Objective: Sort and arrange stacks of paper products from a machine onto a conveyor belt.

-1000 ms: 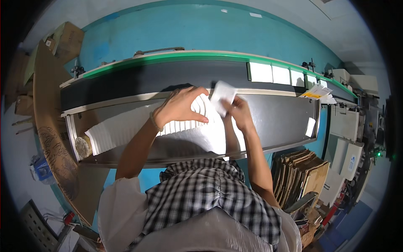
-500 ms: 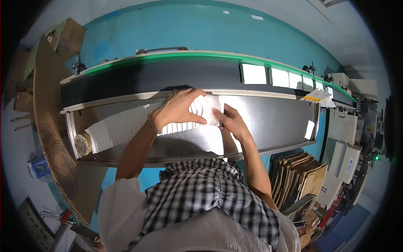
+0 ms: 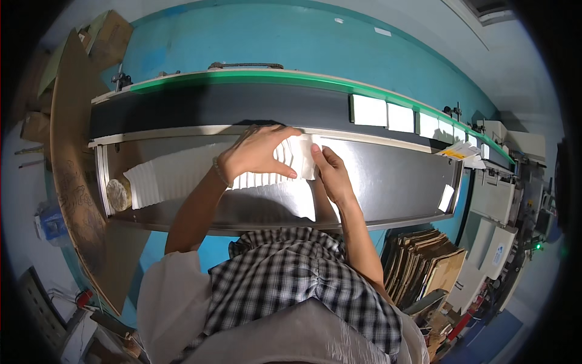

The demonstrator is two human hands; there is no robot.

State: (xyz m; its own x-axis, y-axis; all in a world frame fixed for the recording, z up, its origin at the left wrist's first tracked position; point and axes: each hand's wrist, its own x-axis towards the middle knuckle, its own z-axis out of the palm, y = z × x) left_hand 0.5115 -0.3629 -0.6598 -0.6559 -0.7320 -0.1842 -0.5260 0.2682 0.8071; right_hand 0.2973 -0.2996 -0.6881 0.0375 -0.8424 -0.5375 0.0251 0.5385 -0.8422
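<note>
A long row of thin white packets [image 3: 167, 177], standing on edge and packed face to face, lies along a shiny metal tray [image 3: 388, 176]. My left hand [image 3: 257, 151] arches over the row near its right end, thumb on the near side and fingers on the far side, gripping it. At that end my right hand [image 3: 332, 173] pinches a white packet [image 3: 308, 156], its thumb against the packet's face. My right fingertips are partly hidden. A round, pale mottled block [image 3: 119, 193] sits against the left end of the row.
Behind the tray runs a dark conveyor belt [image 3: 242, 104] with a green guide rail [image 3: 254, 77]; several white packets [image 3: 368, 111] lie on its right part. A yellow-and-white piece [image 3: 459, 151] rests at the tray's far right corner. Flattened cardboard [image 3: 421, 261] is stacked below right; a tall cardboard sheet [image 3: 73, 176] stands left.
My right hand has shifted slightly left and its thumb is more upright on the packet's face. The packets on the belt appear further right. My left hand keeps its hold; the view has tilted a little.
</note>
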